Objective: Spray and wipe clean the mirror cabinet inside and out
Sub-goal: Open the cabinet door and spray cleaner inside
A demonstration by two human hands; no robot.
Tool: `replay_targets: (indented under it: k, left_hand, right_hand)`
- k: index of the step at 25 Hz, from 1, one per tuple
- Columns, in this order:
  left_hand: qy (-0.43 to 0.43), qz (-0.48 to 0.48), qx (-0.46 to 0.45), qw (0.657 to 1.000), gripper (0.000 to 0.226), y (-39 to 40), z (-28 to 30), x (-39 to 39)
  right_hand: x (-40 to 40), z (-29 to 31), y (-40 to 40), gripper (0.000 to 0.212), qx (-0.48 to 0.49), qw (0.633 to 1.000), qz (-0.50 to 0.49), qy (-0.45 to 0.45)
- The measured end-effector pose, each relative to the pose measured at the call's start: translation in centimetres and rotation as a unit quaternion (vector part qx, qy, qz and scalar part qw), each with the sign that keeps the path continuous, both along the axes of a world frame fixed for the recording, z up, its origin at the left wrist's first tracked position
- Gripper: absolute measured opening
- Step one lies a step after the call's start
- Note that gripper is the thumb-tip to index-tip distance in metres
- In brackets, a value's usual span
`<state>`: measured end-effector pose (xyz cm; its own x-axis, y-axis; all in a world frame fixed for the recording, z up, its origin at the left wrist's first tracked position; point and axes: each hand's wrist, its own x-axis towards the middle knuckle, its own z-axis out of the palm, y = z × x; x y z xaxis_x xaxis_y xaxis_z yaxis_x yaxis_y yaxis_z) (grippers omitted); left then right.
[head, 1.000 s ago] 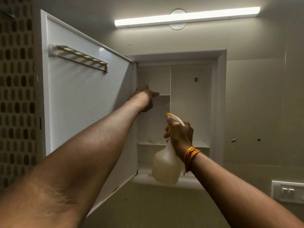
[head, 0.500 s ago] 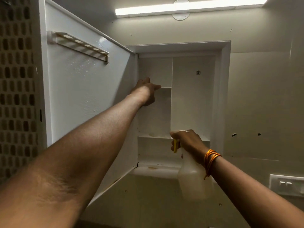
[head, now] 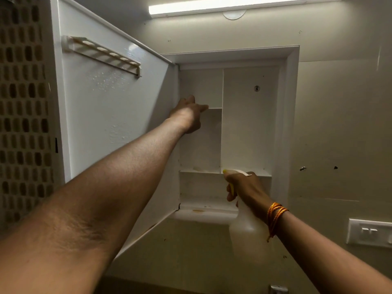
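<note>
The mirror cabinet point(head: 292, 124) is set into the wall with its door point(head: 110, 115) swung wide to the left, so the white inside face of the door is shown. Fine droplets are seen on that face below a slotted rack point(head: 101, 55) fixed near its top. The cabinet is divided by an upright partition point(head: 221, 124) into a narrow left part and a taller right part. A short shelf point(head: 214, 108) crosses the left part, and a wider shelf point(head: 263, 174) runs across lower down. No stored items are seen in any compartment; a faint pale mark, possibly residue, lies at the back of the lower left compartment, though this cannot be made out clearly. A brownish stain is seen on the bottom ledge point(head: 203, 212).

The left hand point(head: 187, 115) is stretched into the upper left part, with its fingers extended toward the front edge of the short shelf; whether the edge is touched cannot be told, and nothing is held in it.

The spray bottle point(head: 248, 236) is held in front of the cabinet's lower right area, its cloudy body hanging below the bottom ledge. The right hand point(head: 246, 189) is wrapped around the bottle's neck and yellow trigger, a firm closed grip. An orange cord point(head: 275, 213) is worn on that wrist.

A strip light point(head: 222, 6) is mounted above, and a switch plate point(head: 370, 231) is fixed on the wall to the right
</note>
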<state>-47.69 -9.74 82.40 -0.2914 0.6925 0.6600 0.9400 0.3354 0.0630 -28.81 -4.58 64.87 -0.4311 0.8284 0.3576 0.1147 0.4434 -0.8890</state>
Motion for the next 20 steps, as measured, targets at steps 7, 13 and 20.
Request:
replay_targets:
  k: [7, 13, 20]
  left_hand:
    - [0.043, 0.019, -0.023, 0.999, 0.079, 0.2, -0.9, 0.1]
    - [0.08, 0.027, -0.006, 0.996, 0.073, 0.4, -1.5, 0.1]
    - [0.088, 0.035, 0.005, 0.996, 0.069, 0.7, -1.5, 0.2]
  right_hand:
    - [0.8, -5.3, -1.0, 0.039, -0.034, 0.997, 0.054, 0.04]
    - [0.9, -8.7, -2.1, 0.037, -0.01, 0.999, 0.04, 0.003]
    - [1.5, -9.4, -3.1, 0.055, -0.001, 1.0, -0.01, 0.024]
